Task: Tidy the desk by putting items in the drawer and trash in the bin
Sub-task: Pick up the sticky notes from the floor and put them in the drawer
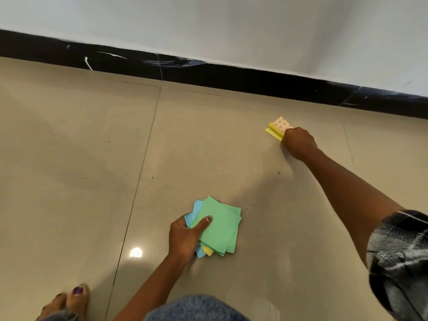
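Reaching toward the upper right of the frame, the right hand (298, 142) closes its fingers on a small yellow pad (275, 132) low over the beige tiled floor (76, 158). The pad shows a pale patterned face on its far side, and its yellow edge sticks out to the left of the knuckles. Whether the pad touches the floor cannot be told. The fingers themselves are hidden under the back of the hand, curled round the pad.

In the lower middle of the frame the left hand (185, 237) grips a fanned stack of coloured paper squares (218, 228). A green sheet lies on top, blue sheets show at the stack's left edge, and a yellow corner peeks out below. The thumb presses flat across the green top sheet, and the other fingers are curled beneath the stack, clamping it.

The two hands are well apart. A checked grey sleeve (398, 262) is pushed up on the right arm at the right edge of the frame. A bare foot (74, 300) with painted nails stands on the floor at the lower left, and blue denim (196, 308) fills the bottom middle. A black skirting board (231, 75) runs across the top of the frame below a white wall (231, 26).
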Motion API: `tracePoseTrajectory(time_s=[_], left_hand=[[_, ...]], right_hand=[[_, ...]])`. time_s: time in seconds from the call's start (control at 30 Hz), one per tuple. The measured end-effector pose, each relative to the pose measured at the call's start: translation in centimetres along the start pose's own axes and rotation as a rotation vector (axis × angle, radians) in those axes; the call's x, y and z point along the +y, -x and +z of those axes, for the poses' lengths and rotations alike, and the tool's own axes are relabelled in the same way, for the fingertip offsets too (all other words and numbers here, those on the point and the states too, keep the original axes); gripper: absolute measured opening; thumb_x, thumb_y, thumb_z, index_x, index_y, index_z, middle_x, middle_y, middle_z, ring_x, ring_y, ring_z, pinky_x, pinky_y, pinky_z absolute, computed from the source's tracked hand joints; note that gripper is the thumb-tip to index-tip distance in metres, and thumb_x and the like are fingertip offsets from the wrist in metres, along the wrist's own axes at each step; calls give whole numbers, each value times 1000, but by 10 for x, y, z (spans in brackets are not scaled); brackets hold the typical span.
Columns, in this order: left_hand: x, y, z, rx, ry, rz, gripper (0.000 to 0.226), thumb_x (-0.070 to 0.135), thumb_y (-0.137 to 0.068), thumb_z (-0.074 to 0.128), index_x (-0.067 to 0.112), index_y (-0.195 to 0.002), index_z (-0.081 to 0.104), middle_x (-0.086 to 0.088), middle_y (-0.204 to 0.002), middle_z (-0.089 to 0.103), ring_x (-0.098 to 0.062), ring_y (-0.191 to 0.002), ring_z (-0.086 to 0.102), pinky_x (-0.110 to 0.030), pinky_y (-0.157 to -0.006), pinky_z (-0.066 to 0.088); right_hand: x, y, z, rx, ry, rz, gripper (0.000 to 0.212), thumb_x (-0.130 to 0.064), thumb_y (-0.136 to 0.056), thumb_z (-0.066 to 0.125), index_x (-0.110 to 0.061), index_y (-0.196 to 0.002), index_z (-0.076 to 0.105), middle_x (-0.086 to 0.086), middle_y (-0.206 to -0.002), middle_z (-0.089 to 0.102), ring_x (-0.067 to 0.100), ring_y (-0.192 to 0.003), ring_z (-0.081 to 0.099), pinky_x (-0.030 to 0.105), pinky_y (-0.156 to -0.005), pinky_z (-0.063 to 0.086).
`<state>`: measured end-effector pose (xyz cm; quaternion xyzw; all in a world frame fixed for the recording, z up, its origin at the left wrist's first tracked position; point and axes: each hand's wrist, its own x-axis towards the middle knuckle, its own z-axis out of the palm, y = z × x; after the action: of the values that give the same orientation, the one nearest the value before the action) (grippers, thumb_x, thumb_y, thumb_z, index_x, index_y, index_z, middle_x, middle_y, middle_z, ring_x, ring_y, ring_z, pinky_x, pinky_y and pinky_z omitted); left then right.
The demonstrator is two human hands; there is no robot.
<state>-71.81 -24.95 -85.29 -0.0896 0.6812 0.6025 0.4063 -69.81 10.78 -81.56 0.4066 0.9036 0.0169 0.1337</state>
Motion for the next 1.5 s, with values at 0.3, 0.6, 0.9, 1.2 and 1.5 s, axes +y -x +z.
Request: tracePoseTrajectory(time_s=[0.3,0.6,0.9,1.2,1.5], left_hand=[[2,2,2,16,40,-36,14,10,-74,78,7,-79,65,-8,-79,71,-17,-67,67,-24,-54,55],[0,2,2,48,5,-39,12,3,-78,74,11,-77,65,-5,-77,69,-21,-69,64,-26,-57,55],[14,11,7,64,117,-125,35,36,-95,51,6,-88,67,-11,-84,68,-22,-74,64,-29,-65,52],[13,24,11,55,362,-214,25,8,-87,65,2,-110,61,-15,-101,68,-25,-80,66,-39,-72,57],[108,66,39,-10,359,-144,18,11,-91,60,10,-108,57,-13,-107,65,-24,-86,64,-42,-82,53]], right_hand=[[-23,79,-35,379,-329,-180,25,-24,-95,46,-8,-103,63,21,-93,67,40,-82,61,36,-62,41],[-88,231,21,432,-139,-665,38,-9,-55,84,-9,-92,75,8,-89,74,22,-73,71,26,-57,54],[-113,259,57,239,-137,-522,51,-8,-56,85,-5,-105,70,14,-106,70,26,-85,70,30,-61,55],[-114,228,32,42,-313,-270,34,-26,-92,47,-14,-124,52,7,-120,56,27,-104,54,37,-80,44],[-92,206,-69,-598,-1352,323,55,-32,-83,69,-16,-128,41,9,-125,58,20,-102,61,37,-83,53]])
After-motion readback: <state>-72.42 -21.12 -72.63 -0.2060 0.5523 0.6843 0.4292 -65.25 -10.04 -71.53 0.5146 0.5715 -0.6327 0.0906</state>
